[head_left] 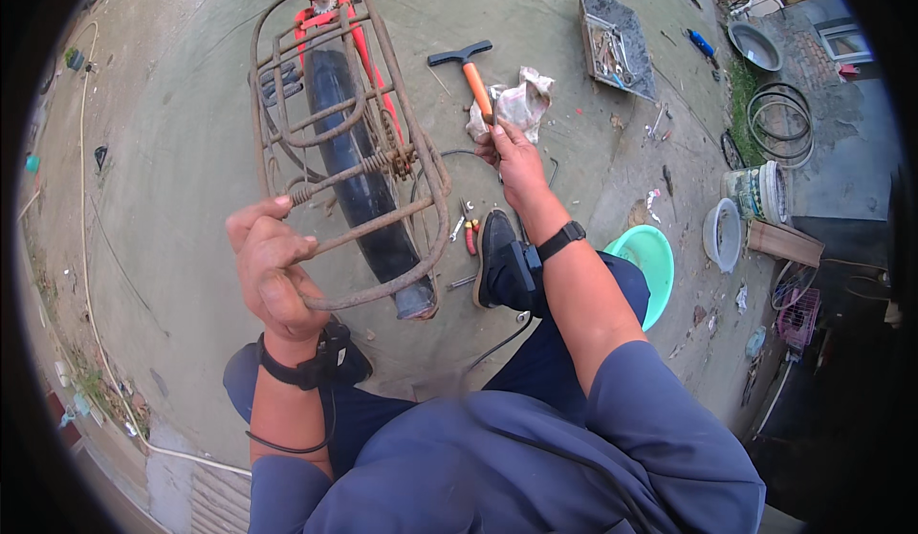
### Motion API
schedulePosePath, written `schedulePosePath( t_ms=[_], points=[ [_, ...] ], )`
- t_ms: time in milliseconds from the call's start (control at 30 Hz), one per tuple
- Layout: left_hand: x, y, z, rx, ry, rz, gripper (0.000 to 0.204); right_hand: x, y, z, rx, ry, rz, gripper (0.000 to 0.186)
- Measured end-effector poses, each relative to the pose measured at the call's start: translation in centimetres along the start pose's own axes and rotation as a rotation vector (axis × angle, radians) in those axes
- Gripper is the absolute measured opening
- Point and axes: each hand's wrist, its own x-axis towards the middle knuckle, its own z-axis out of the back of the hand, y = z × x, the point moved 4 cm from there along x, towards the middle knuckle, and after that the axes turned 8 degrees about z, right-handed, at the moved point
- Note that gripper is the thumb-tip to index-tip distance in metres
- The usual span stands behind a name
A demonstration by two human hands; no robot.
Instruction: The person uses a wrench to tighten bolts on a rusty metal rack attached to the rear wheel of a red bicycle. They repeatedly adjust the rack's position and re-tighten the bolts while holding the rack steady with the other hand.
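Observation:
My left hand (274, 268) is closed on the rear end of a rusty carrier rack (382, 292) fixed above the back wheel of a red bicycle (313, 20). Under the rack sits the black rear mudguard (349, 156). My right hand (519, 163) is raised to the right of the rack, its fingers pinched together. Something small and dark shows at those fingertips, but I cannot tell what it is. Just beyond them are a hammer-like tool with an orange handle (475, 87) and black T-shaped head, and a crumpled stained cloth (529, 104).
Pliers with red handles (469, 238) and a small wrench (457, 228) lie by my shoe (494, 257). Farther right are a metal tray of wrenches (628, 87), a green basin (652, 261), a white bucket (755, 193), coiled tyres (779, 123) and a blue-handled tool (701, 43).

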Motion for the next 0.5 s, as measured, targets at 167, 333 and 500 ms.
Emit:
schedulePosePath(
  t_ms=[167,333,500],
  points=[
    [-0.4,0.3,0.1,-0.010,0.015,-0.002,0.035,-4.8,-11.2,1.3,-0.039,-0.059,-0.281,0.035],
    [-0.3,-0.1,0.2,0.078,0.062,-0.050,0.030,-7.1,-17.0,-1.0,-0.039,0.026,-0.352,0.039],
    [-0.2,-0.5,0.3,0.121,0.094,-0.079,0.030,-5.4,-17.5,-3.8,-0.007,0.091,-0.293,0.042]
  ],
)
